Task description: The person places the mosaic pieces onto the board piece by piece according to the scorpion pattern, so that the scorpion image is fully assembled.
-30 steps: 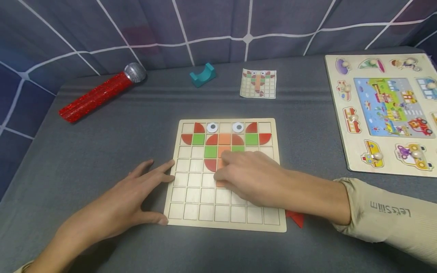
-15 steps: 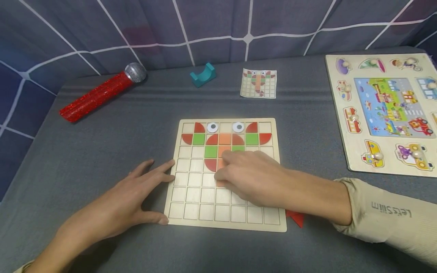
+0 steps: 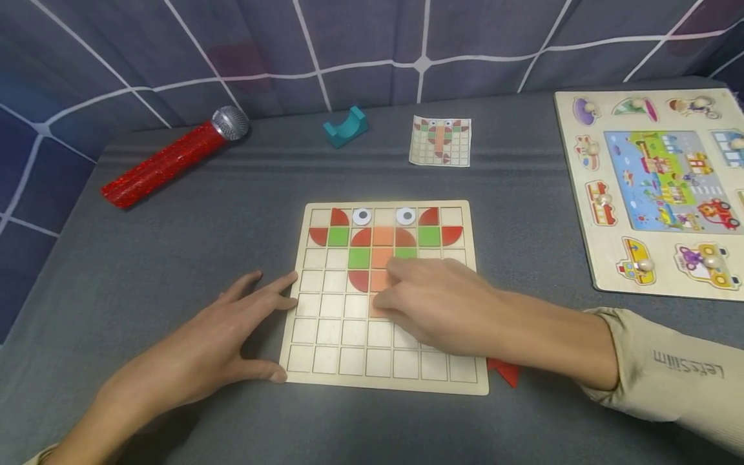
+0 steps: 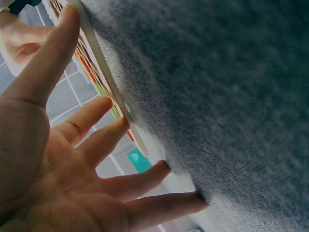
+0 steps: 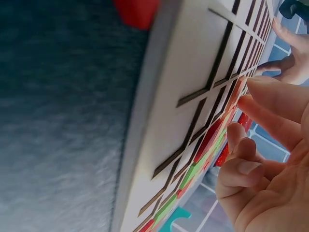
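A square wooden grid board lies on the grey cloth. Green squares, red quarter-round pieces and two eye discs fill some of its upper cells. Down the middle runs a column of orange square tiles. My right hand is over the lowest orange tile, thumb and index finger right at it, the other fingers curled in the right wrist view. My left hand rests against the board's left edge, fingers spread; in the left wrist view its thumb and fingertips meet the rim. The right hand covers several cells.
Red pieces lie by the board's lower right edge, partly under the right forearm. Behind stand a printed pattern card, a teal curved block and a red microphone. A picture knob puzzle lies at the right.
My right hand has shifted slightly to the right, showing more of the orange tiles beside it. The tiles keep their places. The left hand has not moved.
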Demonstrator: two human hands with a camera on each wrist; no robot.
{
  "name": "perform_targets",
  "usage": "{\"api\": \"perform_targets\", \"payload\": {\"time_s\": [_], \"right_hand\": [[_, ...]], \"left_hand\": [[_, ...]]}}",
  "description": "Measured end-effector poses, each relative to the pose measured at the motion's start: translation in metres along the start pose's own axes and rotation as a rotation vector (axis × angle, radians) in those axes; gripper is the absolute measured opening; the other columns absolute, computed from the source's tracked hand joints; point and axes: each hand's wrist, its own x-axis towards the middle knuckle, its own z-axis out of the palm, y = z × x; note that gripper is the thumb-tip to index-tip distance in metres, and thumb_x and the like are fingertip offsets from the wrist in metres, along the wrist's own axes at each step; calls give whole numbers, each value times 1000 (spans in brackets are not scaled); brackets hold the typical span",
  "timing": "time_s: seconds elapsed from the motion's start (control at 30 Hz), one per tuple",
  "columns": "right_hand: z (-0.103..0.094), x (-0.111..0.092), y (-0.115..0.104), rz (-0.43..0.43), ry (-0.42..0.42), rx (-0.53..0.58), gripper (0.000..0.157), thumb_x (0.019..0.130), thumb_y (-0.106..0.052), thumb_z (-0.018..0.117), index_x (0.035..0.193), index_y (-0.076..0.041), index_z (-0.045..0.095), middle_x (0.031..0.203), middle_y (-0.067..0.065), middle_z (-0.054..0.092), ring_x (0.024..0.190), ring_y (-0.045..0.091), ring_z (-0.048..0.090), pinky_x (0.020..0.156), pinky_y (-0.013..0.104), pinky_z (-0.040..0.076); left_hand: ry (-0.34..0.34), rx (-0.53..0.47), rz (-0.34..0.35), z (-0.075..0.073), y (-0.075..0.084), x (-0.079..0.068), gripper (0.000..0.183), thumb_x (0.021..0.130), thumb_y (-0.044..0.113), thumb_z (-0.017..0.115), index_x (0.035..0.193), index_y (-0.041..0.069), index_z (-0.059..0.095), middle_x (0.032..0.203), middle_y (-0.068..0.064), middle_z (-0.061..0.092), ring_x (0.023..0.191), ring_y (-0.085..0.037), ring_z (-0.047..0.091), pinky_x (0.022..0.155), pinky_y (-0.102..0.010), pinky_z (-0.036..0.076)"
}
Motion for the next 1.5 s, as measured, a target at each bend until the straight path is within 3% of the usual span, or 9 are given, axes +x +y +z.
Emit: {"api": "perform_targets", "payload": {"time_s": [0.23,0.4,0.57,0.87,0.97,1.17,1.3,1.5], "right_hand": [[-5,-25,12,-11,31,24,21,82,-5,73,99,-16,73,81,-6,51,64,7,43,49,20,37],[-12,-50,20,75,-1,45,30,81,-12,79,110,-17,73,90,-10,57,68,3,48,56,22,43],[-15,-79,32,113,25,41,35,78,-18,83,112,-20,72,96,-17,56,75,-3,50,62,23,48],[-8,-122,50,144,43,3,44,76,-25,85,117,-30,68,96,-24,46,73,-8,44,60,19,42],[-6,-135,55,181,19,-25,49,74,-28,86,119,-34,67,97,-25,45,74,-8,44,60,20,42],[-7,-157,71,348,-162,-122,53,73,-41,86,122,-41,63,102,-23,48,77,-5,45,61,24,45],[-6,-170,86,372,-195,-202,57,66,-45,89,118,-38,66,102,-20,52,80,0,46,66,31,47],[-2,-184,98,420,-231,-206,60,64,-40,92,118,-34,66,100,-17,53,81,3,48,65,31,47]], "left_hand": [[12,-4,7,0,0,-2,88,63,61,83,138,30,51,160,4,27,142,-50,18,93,-77,31],[18,-7,14,0,0,-3,87,63,59,83,139,30,51,160,4,28,142,-50,19,93,-77,31],[30,2,27,1,-1,-3,86,64,58,84,138,30,51,159,3,29,141,-51,20,94,-76,33],[27,0,51,1,-3,-4,83,68,57,82,140,31,48,160,6,28,141,-51,20,93,-74,35],[20,3,47,0,-3,-4,85,68,58,82,141,31,48,160,5,27,141,-51,20,92,-75,35],[21,3,51,0,-3,-4,85,67,55,84,140,30,50,160,4,27,141,-51,20,93,-74,36],[18,0,48,0,-3,-3,85,66,55,84,140,30,49,160,4,27,141,-51,20,93,-74,35],[11,-4,43,0,-4,-3,87,66,57,83,141,30,48,160,3,27,141,-51,20,93,-75,34]]}}
